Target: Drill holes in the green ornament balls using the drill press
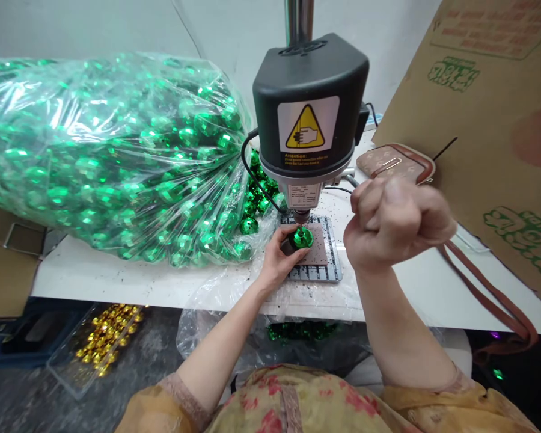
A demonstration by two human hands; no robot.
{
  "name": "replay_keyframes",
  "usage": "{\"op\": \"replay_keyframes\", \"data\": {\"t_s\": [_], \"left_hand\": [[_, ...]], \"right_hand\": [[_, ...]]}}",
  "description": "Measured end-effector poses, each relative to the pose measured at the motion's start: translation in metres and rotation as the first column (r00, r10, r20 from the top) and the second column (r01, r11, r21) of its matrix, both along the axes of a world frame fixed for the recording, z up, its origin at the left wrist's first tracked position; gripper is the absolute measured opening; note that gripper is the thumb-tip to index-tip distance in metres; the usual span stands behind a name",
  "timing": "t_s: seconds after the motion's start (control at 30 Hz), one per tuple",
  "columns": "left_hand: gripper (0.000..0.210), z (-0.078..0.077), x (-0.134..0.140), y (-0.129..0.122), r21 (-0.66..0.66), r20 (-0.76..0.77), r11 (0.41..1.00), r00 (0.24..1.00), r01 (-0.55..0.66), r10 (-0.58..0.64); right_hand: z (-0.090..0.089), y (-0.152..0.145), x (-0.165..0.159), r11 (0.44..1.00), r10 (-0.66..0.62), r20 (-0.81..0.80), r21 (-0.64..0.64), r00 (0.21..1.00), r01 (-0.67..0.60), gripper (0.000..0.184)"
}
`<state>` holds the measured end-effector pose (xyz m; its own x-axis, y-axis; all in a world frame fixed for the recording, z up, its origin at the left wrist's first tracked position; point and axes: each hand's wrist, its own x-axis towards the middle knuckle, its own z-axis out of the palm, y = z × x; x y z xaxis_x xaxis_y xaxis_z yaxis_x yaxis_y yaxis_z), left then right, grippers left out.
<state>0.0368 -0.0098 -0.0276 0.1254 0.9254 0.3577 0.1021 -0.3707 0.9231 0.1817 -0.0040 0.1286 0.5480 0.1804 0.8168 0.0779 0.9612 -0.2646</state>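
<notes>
My left hand (281, 252) pinches a shiny green faceted ball (303, 238) between thumb and fingers. The ball rests on a small wooden block (321, 249) on the slotted metal base (333, 270), directly under the drill press (311, 114). The chuck (302, 215) is right above the ball, and its thin bit meets the ball's top. My right hand (394, 222) is raised in a fist at the press's right side, wrapped round the feed lever; the grip itself is hidden inside my fingers. A short metal stub (348, 175) of the lever shows beside the machine head.
Left on the white table (130, 282) lies a big clear bag (117, 162) of green balls, with loose green balls (249, 225) at its mouth. A patterned purse (392, 163) and cardboard box (491, 120) stand right. Below left is a clear bin of gold balls (110, 334).
</notes>
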Motion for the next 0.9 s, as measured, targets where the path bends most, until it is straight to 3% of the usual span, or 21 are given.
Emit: {"op": "replay_keyframes", "data": {"t_s": [0.17, 0.3, 0.4, 0.47, 0.57, 0.63, 0.7, 0.77, 0.83, 0.9], "left_hand": [[0.048, 0.006, 0.003, -0.004, 0.015, -0.041, 0.993, 0.992, -0.119, 0.120], [0.038, 0.017, -0.004, -0.037, 0.190, -0.148, 0.958, 0.958, -0.217, 0.246], [0.040, 0.014, -0.017, -0.082, 0.434, -0.296, 0.901, 0.946, 0.010, 0.132], [0.039, 0.004, -0.026, -0.111, 0.533, -0.487, 0.800, 0.873, 0.277, 0.021], [0.034, -0.016, -0.037, -0.142, 0.495, -0.758, 0.662, 0.652, 0.562, 0.014], [0.029, -0.022, -0.040, -0.148, 0.490, -0.802, 0.633, 0.595, 0.600, 0.058], [0.022, -0.018, -0.043, -0.140, 0.590, -0.731, 0.605, 0.672, 0.535, 0.118], [0.022, -0.006, -0.048, -0.115, 0.687, -0.598, 0.633, 0.773, 0.358, 0.212], [0.030, 0.012, -0.055, -0.077, 0.659, -0.510, 0.744, 0.791, 0.109, 0.337], [0.032, 0.028, -0.065, -0.032, 0.498, -0.521, 0.858, 0.747, -0.125, 0.412]], "right_hand": [[0.043, 0.004, 0.000, 0.967, 0.116, -0.075, -0.218, 0.990, -0.129, 0.038], [0.049, 0.008, 0.001, 0.969, 0.148, -0.068, -0.187, 0.987, -0.158, 0.037], [0.046, 0.010, 0.001, 0.976, 0.126, -0.054, -0.171, 0.991, -0.134, 0.037], [0.045, 0.010, 0.001, 0.978, 0.107, -0.049, -0.174, 0.993, -0.114, 0.036], [0.044, 0.010, 0.001, 0.981, 0.121, -0.040, -0.147, 0.992, -0.125, 0.035], [0.044, 0.011, 0.002, 0.984, 0.132, -0.039, -0.114, 0.991, -0.136, 0.035], [0.042, 0.012, 0.003, 0.986, 0.116, -0.038, -0.114, 0.993, -0.119, 0.035], [0.041, 0.013, 0.004, 0.986, 0.097, -0.040, -0.133, 0.994, -0.102, 0.036], [0.041, 0.013, 0.004, 0.986, 0.081, -0.045, -0.145, 0.996, -0.087, 0.036], [0.041, 0.013, 0.003, 0.985, 0.062, -0.056, -0.155, 0.996, -0.070, 0.036]]}}
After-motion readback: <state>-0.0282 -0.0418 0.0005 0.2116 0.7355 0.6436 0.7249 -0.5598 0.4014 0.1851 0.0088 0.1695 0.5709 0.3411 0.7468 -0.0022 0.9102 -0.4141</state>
